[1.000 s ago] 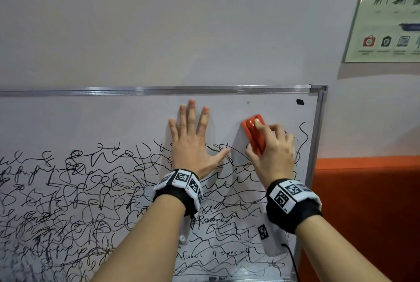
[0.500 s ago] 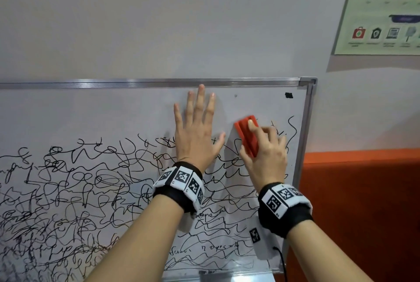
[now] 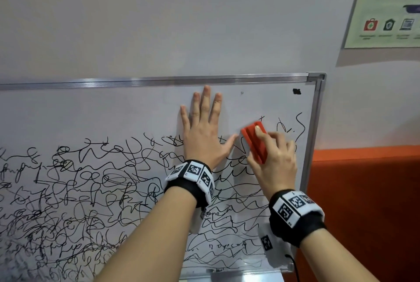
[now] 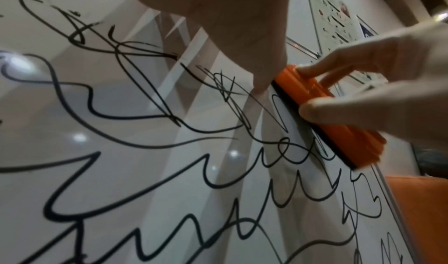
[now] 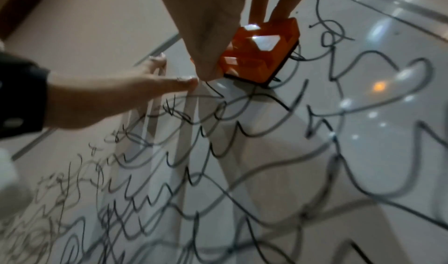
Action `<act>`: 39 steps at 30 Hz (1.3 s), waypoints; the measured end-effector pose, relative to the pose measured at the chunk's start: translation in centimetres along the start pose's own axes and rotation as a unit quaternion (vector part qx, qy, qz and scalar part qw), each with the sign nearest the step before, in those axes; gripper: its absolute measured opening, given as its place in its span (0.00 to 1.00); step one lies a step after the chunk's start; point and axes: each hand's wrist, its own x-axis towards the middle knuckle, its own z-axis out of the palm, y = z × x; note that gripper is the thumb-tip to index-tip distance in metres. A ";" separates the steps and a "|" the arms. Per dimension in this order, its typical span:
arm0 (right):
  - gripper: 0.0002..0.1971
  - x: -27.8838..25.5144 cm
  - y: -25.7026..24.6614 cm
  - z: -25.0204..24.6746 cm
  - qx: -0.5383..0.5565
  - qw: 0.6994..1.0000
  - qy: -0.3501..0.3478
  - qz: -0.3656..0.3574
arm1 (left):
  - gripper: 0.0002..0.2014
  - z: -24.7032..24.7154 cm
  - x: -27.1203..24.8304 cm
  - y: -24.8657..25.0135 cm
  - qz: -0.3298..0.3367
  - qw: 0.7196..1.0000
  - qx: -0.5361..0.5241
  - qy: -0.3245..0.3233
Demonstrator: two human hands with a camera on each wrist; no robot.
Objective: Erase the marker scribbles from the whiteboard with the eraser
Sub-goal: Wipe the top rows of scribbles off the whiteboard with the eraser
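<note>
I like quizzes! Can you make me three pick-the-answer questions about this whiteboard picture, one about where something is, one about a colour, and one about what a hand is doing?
1. Where is the eraser on the whiteboard?
A. near the top right
B. bottom left corner
C. on the floor

2. What colour are the scribbles?
A. red
B. black
C. green

3. What is the left hand doing?
A. holding a marker
B. making a fist
C. lying flat on the board, fingers spread

Answers: 1 A, the right hand holds it near the board's right frame edge. 2 B, every line is black. 3 C, its palm and straight fingers rest against the board.
</note>
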 end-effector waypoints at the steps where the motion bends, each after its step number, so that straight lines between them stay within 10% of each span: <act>1: 0.29 -0.9 0.3 0.0 -0.003 1.000 -0.007 -0.002 | 0.53 -0.1 0.0 0.0 -0.002 1.000 0.009 -0.006; 9: 0.26 4.5 0.3 -1.5 -0.022 0.999 0.014 0.031 | 0.53 -0.1 -0.1 0.3 -0.016 1.000 0.013 -0.014; 39: 0.27 -1.3 3.6 -2.3 0.008 0.995 -0.003 0.100 | 0.54 -0.2 -0.1 1.3 -0.038 0.998 0.036 -0.036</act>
